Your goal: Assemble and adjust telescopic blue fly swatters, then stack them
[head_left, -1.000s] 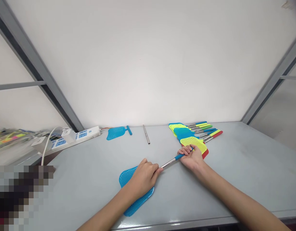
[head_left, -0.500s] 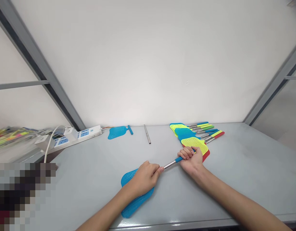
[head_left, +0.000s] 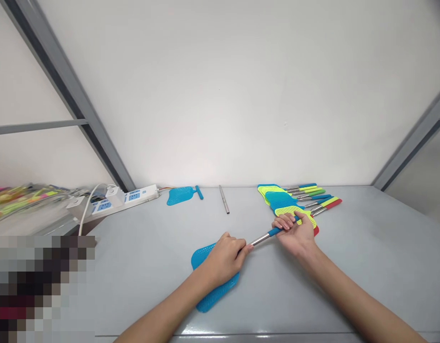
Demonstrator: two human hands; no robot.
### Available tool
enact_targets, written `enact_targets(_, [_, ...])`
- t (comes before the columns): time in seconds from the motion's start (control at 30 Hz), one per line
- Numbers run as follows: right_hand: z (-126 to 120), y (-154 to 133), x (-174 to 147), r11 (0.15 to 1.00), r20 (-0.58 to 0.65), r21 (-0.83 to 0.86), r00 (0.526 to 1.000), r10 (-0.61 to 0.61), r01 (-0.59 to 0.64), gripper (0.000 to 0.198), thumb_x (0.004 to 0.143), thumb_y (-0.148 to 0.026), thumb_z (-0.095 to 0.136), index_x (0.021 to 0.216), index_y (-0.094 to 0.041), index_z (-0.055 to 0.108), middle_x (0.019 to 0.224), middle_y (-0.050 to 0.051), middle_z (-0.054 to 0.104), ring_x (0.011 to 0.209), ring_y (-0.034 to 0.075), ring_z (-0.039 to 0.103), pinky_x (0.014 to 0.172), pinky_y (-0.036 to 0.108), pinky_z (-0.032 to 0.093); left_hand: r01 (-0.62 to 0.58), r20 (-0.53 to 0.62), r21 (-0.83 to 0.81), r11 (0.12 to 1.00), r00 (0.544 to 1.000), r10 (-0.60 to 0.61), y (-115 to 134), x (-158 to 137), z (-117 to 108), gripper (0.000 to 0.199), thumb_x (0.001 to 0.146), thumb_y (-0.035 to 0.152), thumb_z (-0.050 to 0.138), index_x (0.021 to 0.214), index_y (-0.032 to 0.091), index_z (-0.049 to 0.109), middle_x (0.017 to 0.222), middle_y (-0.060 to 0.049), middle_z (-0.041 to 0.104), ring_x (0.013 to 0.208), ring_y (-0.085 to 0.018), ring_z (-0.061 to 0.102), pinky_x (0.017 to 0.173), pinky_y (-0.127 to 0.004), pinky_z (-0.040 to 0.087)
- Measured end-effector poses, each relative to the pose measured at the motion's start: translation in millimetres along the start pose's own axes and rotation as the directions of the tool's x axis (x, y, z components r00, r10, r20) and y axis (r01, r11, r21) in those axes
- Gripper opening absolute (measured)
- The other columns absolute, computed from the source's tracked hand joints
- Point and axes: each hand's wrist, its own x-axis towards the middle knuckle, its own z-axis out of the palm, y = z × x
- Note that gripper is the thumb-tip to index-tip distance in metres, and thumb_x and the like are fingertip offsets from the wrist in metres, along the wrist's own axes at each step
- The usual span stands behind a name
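Both my hands are on one fly swatter with a blue perforated head (head_left: 218, 295), a metal shaft and a blue grip. My left hand (head_left: 227, 259) is closed round the neck of the shaft and covers part of the head. Around the blue grip the fingers of my right hand (head_left: 293, 231) are curled, palm turned up, thumb along it. Just behind that hand lies a fanned pile of fly swatters (head_left: 280, 200) in blue, yellow-green and red. Their metal shafts and coloured grips point right.
Toward the back left lie a loose blue swatter head (head_left: 180, 195), a short blue grip (head_left: 199, 192) and a bare metal rod (head_left: 224, 199). A white power strip (head_left: 141, 194) with plugs and a cable sits at the table's left edge. Blurred colourful items (head_left: 23, 200) lie beyond it.
The whole view has shifted, so the table's things appear farther right. Both hands keep hold of the swatter; the right fingers look slightly looser around the grip.
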Motion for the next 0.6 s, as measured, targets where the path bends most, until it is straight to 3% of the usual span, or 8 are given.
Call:
enact_targets(0.27, [-1,-6,14,0.983,-0.296,-0.132,0.952,0.08,-0.124,0.015,0.069,-0.007,0.033,0.062,-0.019,0.029,0.051,-0.004,0.035,0.039,0.008,0.037,0.04,0.023,0.04,-0.043,-0.091,0.176,0.983,0.994,0.059,-11,-2,2,0.038,0.088,0.032,0.025,0.06,0.017,0.045,0.058,0.0,0.049,0.057,-0.013,0.043,0.064,-0.028,0.031])
enact_targets(0.43, [-5,-4,15,0.99,-0.252,-0.114,0.966,0.048,-0.079,0.018,0.066,-0.005,0.03,0.058,-0.019,0.023,0.045,-0.006,0.029,0.034,0.007,0.031,0.036,0.02,0.034,-0.046,-0.105,0.223,0.974,0.992,0.071,-8,-4,4,0.039,0.089,0.031,0.023,0.061,0.017,0.046,0.057,-0.001,0.05,0.056,-0.013,0.043,0.064,-0.028,0.03])
enact_targets(0.6, [-10,2,14,0.995,-0.21,-0.093,0.978,0.012,-0.032,0.021,0.062,-0.005,0.029,0.054,-0.019,0.016,0.038,-0.008,0.022,0.03,0.007,0.021,0.032,0.019,0.024,-0.028,-0.034,0.178,0.984,0.999,0.035,-7,-7,10,0.04,0.089,0.03,0.02,0.06,0.017,0.044,0.055,0.0,0.051,0.051,-0.012,0.042,0.064,-0.028,0.031])
